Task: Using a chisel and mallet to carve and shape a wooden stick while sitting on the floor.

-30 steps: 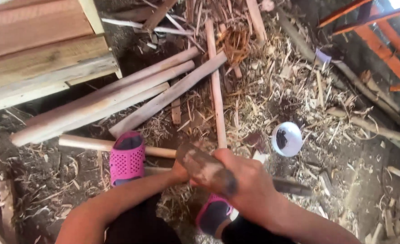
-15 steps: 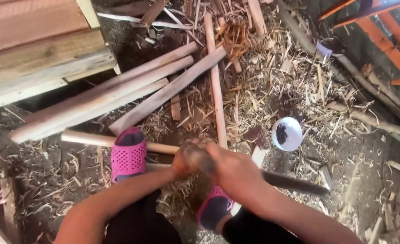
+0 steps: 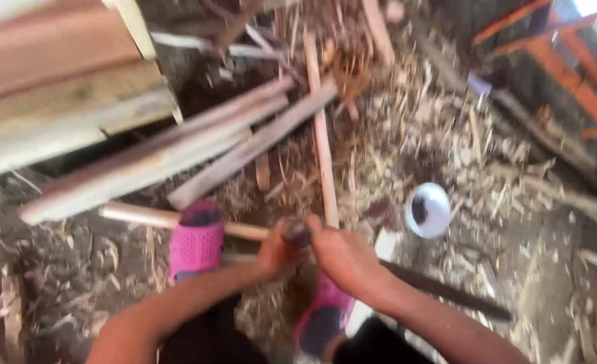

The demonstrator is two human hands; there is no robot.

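Your two hands have come together low in the middle of the frame. A second ago your right hand (image 3: 344,261) held the dark rounded piece (image 3: 298,232) raised towards the camera, so it looked large. Now it sits lower and smaller, right at the near end of the pale round pole (image 3: 143,216). By my reading, the work has gone from a lifted piece to one set down against the pole.

Your right grip is closed on the dark piece. Your left hand (image 3: 275,251) is curled tight where the piece and the pole end meet (the blur hides which of the two it clasps).

The count:
- **Pink sandals:** two. One sandal (image 3: 196,241) rests on the pole at centre left, and the other sandal (image 3: 320,325) is at the lower centre, below your right wrist.
- **Pale pole:** one, lying left of your hands.
- **Dark bar:** one long dark bar (image 3: 446,291) runs from under your right forearm towards the lower right.
- **White cup:** one white cup (image 3: 428,210) with a dark inside, right of centre on the chip-strewn ground.
- **Long slats:** about three long slats (image 3: 231,135) lie slantwise above the pole, as far as the blur allows.
- **Thin stick:** one thin stick (image 3: 320,128) points up the frame.
- **Planks:** stacked planks (image 3: 55,101) fill the upper left.
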